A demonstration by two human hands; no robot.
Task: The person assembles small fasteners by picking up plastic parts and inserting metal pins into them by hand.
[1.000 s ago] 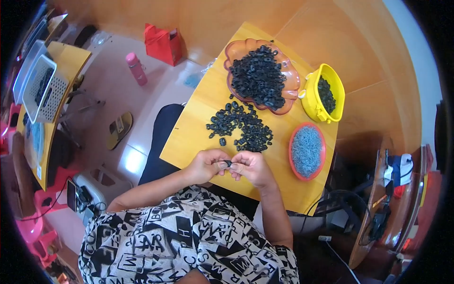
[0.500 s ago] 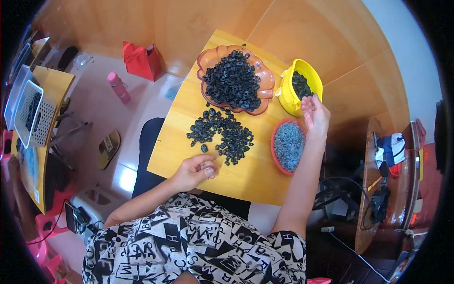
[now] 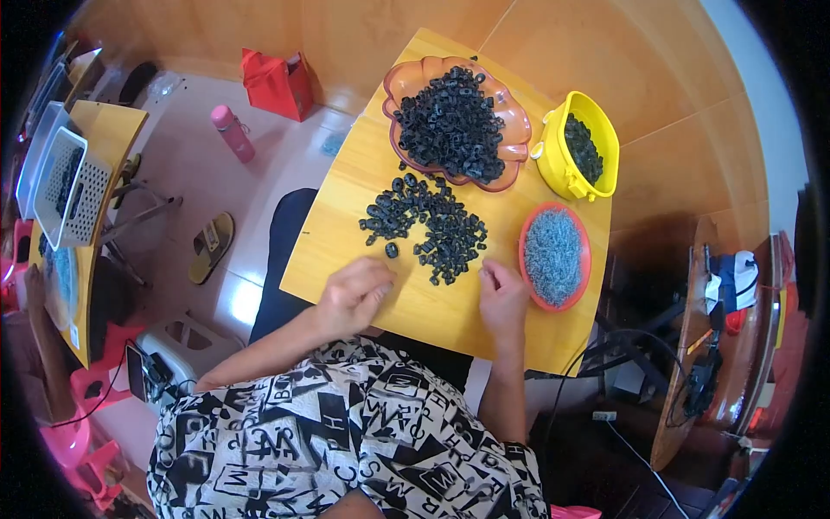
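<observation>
Just in front of a loose pile of small black plastic parts (image 3: 451, 244) are both my hands, over the yellow wooden table (image 3: 324, 229). My left hand (image 3: 353, 296) is closed with the fingers curled in, near a single part at the pile's lower left. Fingers bent together, my right hand (image 3: 503, 298) is closed at the pile's right side, next to a red oval dish (image 3: 524, 251) of small grey metal pieces (image 3: 553, 257). What either hand holds is too small or hidden to tell. Behind the pile, an orange shell-shaped tray (image 3: 516, 130) carries a heap of black parts (image 3: 450, 121).
A yellow bucket (image 3: 562, 177) with black parts inside stands at the far right of the table. On the floor to the left are a red bag (image 3: 278, 85), a pink bottle (image 3: 233, 134) and a slipper (image 3: 211, 248). A white basket (image 3: 85, 203) sits on another table.
My right hand has moved from the yellow bucket back toward me, to the right side of the loose pile. My left hand stays near the pile, its fingers now curled further in.
</observation>
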